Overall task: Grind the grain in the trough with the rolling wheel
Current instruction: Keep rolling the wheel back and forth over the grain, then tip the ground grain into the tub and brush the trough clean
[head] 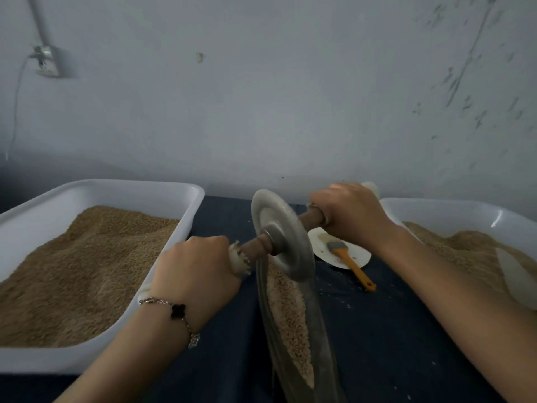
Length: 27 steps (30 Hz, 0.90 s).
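A narrow metal trough (325, 353) runs from the bottom middle away from me, with pale grain (287, 312) lying along its groove. The grey metal rolling wheel (283, 231) stands upright at the trough's far end, on a wooden axle (252, 247) that sticks out both sides. My left hand (197, 266) grips the left end of the axle, which is wrapped in white cloth. My right hand (348, 210) grips the right end of the axle, also wrapped. A bracelet hangs on my left wrist.
A white bin (186, 216) of brown grain stands at the left, another white bin (453, 210) of grain at the right. Behind the wheel a white plate (322, 251) holds an orange-handled brush (351, 264). Dark blue cloth (392, 330) covers the table; a wall is close behind.
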Tool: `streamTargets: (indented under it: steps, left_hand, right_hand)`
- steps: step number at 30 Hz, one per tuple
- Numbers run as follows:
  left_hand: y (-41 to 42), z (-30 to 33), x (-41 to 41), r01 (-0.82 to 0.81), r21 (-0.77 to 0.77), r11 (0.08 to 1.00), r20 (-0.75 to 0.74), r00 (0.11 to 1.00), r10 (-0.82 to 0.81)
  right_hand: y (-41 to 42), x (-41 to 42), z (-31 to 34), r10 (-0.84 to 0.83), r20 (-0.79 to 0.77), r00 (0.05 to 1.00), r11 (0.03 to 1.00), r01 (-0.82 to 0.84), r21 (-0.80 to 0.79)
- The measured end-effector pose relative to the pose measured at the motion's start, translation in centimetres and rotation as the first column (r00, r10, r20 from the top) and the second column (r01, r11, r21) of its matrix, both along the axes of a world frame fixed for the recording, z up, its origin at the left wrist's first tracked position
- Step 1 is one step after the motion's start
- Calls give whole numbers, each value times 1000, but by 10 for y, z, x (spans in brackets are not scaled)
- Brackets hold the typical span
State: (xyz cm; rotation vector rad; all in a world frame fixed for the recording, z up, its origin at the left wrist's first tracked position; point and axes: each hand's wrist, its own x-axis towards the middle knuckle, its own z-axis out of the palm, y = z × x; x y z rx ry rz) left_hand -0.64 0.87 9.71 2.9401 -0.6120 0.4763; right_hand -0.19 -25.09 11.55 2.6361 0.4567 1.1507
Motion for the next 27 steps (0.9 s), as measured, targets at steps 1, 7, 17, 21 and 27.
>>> streamTargets:
  steps: [1,7,17,21,27]
  left_hand:
    - [5,0,-3,5,-12,1000,-52,999,-6]
    - [31,-9,-20,-38,-148,988,-376,926,-21]
    - [47,-50,-23,-297,-393,870,-548,836,39]
    - [38,-72,-13,-345,-434,832,-582,813,34]
    - [24,-83,3,-402,-479,780,-614,789,30]
  right_hand:
    - [4,7,3,52,-19,998,999,-52,-13]
    - [48,57,0,117,-77,990,990,-122,-66]
    - [107,116,-34,254,-149,956,960,-268,-79]
    - [102,132,-54,178,-270,946,964,-223,-143]
    - [113,158,-66,58,-361,931,943,-170,-285]
